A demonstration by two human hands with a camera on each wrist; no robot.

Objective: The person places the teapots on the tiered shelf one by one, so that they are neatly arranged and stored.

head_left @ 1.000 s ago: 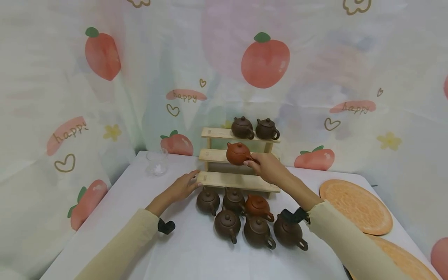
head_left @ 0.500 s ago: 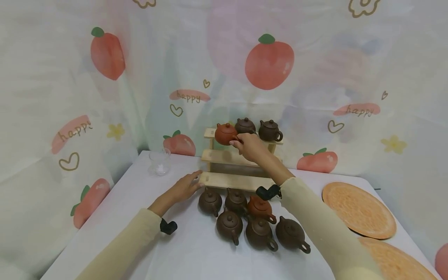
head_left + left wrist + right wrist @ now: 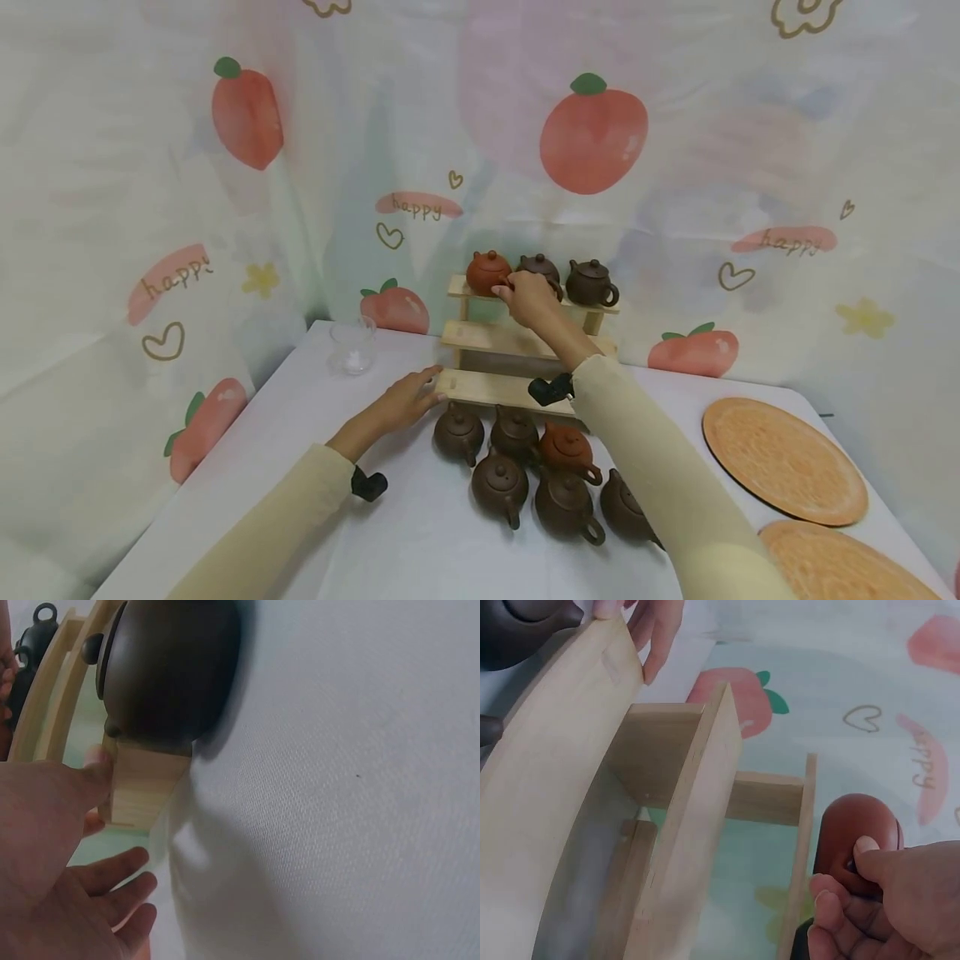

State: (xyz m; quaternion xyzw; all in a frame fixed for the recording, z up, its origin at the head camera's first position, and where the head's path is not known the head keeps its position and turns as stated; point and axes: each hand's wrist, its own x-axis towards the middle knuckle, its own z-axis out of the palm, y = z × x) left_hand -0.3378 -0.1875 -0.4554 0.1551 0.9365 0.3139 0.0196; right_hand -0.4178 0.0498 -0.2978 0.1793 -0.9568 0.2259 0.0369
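Note:
A red-brown teapot (image 3: 487, 272) sits at the left end of the top shelf of a wooden stepped rack (image 3: 517, 340). My right hand (image 3: 512, 287) pinches its handle side; in the right wrist view thumb and fingers (image 3: 870, 900) close on the teapot (image 3: 859, 832). Two dark teapots (image 3: 591, 282) share that shelf to the right. My left hand (image 3: 420, 387) rests with straight fingers against the left end of the bottom step (image 3: 139, 784). Several more teapots (image 3: 517, 475), one of them red-brown, stand on the table in front of the rack.
A small glass cup (image 3: 352, 346) stands at the back left of the white table (image 3: 262, 467). Two round orange mats (image 3: 783, 458) lie at the right. A fruit-printed curtain (image 3: 592, 133) hangs close behind the rack.
My right hand has carried the red-brown teapot from the middle step up to the top shelf's left end. The left hand has stayed at the bottom step.

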